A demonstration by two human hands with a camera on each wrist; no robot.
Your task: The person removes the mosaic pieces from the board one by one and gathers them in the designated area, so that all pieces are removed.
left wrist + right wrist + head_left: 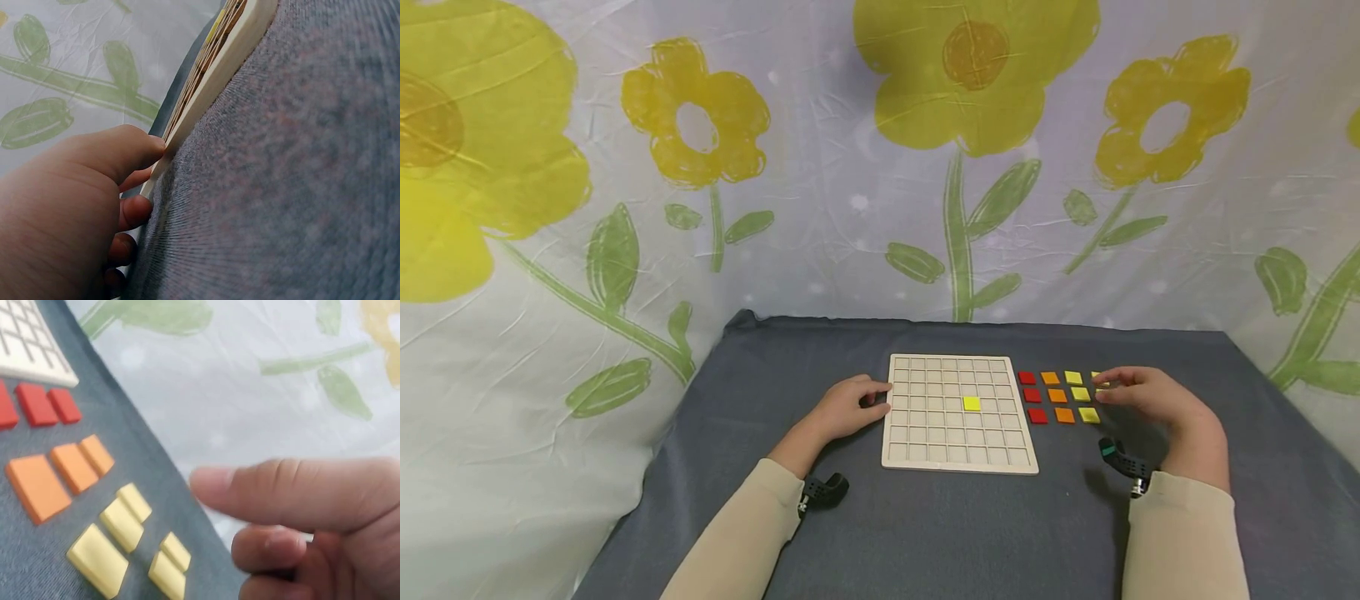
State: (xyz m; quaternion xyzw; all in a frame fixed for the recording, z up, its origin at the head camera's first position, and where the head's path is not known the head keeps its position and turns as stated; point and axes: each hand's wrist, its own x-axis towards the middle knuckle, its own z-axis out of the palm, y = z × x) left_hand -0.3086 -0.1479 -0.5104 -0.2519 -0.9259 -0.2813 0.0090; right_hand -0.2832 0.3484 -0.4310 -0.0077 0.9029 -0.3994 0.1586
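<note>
A pale wooden grid board [925, 459] lies flat on the dark cloth, one yellow tile [972, 404] in a cell right of its centre. My left hand [847, 406] touches the board's left edge with thumb and index fingertips; the left wrist view shows the thumb tip [156, 147] at the rim. To the right of the board, red tiles [1032, 396], orange tiles [1057, 396] and yellow tiles [99, 560] lie in columns. Over the rightmost yellow tiles [167, 575] hovers my right hand [1150, 400], thumb and fingers apart, nothing visible between them.
Dark grey cloth [955, 533] covers the table. A white curtain printed with yellow flowers [820, 208] hangs behind the table and along its sides. Each forearm wears a black wrist strap [826, 491] with a small device.
</note>
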